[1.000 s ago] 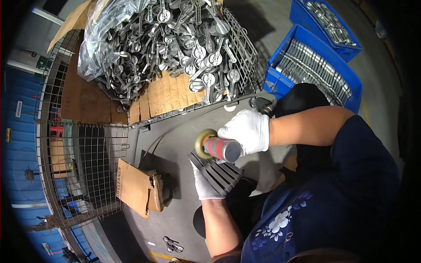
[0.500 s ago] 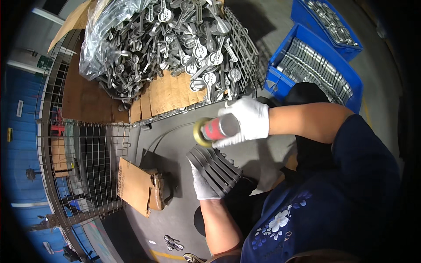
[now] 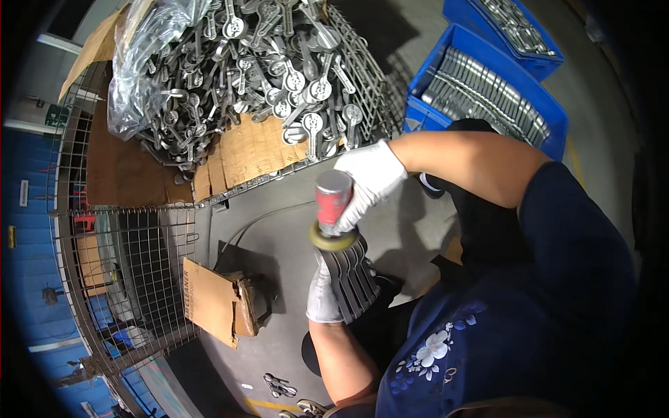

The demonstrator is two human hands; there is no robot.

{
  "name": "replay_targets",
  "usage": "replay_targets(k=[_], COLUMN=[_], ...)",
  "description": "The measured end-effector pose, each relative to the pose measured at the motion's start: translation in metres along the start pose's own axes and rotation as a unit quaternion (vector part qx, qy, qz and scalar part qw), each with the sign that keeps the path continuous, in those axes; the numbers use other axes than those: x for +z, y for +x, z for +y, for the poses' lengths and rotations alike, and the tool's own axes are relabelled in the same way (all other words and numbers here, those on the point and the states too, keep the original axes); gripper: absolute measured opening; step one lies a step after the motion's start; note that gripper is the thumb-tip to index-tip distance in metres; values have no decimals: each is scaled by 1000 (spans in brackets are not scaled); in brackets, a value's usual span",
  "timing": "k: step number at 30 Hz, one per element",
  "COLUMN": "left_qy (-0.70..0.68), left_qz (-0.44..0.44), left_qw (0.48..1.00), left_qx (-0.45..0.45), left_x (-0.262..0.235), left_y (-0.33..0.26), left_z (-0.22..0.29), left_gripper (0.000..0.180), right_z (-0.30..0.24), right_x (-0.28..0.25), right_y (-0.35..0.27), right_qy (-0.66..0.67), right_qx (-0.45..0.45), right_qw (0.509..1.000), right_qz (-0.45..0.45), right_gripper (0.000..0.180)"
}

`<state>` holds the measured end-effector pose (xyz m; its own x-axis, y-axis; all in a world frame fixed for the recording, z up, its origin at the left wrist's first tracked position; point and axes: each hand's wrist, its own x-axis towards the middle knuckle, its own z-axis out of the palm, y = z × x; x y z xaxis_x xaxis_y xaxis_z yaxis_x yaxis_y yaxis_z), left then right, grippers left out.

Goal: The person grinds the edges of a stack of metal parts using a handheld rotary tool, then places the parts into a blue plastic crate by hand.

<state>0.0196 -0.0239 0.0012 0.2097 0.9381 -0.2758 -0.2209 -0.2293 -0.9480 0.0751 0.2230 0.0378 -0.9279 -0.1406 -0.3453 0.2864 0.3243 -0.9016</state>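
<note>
My right hand (image 3: 373, 173), in a white glove, is wrapped around a small red air sander (image 3: 331, 198) with a silver top and a round yellowish pad. The pad sits at the upper end of a fanned stack of grey metal handle-like parts (image 3: 353, 282), touching it or nearly so. My gloved left hand (image 3: 323, 298) grips that stack from its left side; the fingers beneath are hidden.
A wire-mesh cage bin (image 3: 366, 76) lined with cardboard holds many loose round-headed metal parts (image 3: 312, 125). Blue crates (image 3: 435, 59) at the upper right contain rows of metal parts. A torn cardboard box (image 3: 217, 296), a hose (image 3: 268, 214) and a few parts (image 3: 280, 385) lie on the floor.
The sander has turned from lying sideways to upright and come down onto the stack's upper end. The stack is tilted more steeply. The whole view has shifted slightly.
</note>
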Motion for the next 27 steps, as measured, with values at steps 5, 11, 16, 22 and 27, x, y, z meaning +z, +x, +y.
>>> replay_targets(k=[5,11,16,22,27], left_qy=[-435,266,690,690,653], left_qz=[-7,-67,-3,14,2], left_qw=[890,948,617,618,591], left_qx=[-139,161,379,376,474], left_x=[-7,12,12,19,20], left_y=[17,7,7,12,11], left_z=[-20,9,16,10,-6], left_gripper=[38,54,68,74,73], right_z=[3,10,-12,3,-11], right_x=[5,21,42,68,79], right_y=[3,0,-9,1,-7], right_qy=[-170,107,58,40,-93], right_qx=[-60,-128,-81,-109,-67], right_qw=[968,953,974,978,984], right_qz=[177,252,201,176,140], right_gripper=[41,44,42,53,58])
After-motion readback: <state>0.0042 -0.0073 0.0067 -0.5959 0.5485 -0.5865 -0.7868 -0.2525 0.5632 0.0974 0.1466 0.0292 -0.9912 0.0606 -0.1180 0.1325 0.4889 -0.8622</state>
